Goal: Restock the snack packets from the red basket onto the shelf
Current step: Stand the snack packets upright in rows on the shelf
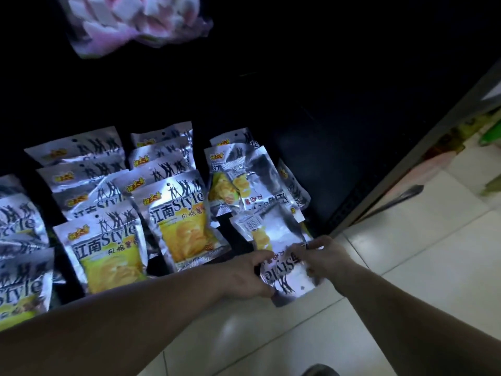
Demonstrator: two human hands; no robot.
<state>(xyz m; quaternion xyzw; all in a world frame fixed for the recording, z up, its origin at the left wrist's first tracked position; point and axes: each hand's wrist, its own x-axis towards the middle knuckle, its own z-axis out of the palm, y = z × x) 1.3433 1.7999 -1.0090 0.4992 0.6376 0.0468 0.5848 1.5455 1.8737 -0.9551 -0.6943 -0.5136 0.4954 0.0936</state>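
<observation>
Both my hands hold one silver snack packet (pixel 287 275) at the front edge of a dark low shelf (pixel 339 158). The packet lies upside down, its top pointing toward me. My left hand (pixel 244 275) grips its left edge and my right hand (pixel 322 256) pinches its right edge. Several silver and yellow packets (pixel 179 213) stand in rows on the shelf to the left. A few loose packets (pixel 244 180) lie jumbled just behind the one I hold. The red basket is not in view.
A pink and white bag (pixel 130 20) hangs blurred at the top left. White floor tiles (pixel 406 267) spread to the right and below. A grey shelf upright (pixel 433 142) runs diagonally at the right, with colourful goods (pixel 485 131) beyond it.
</observation>
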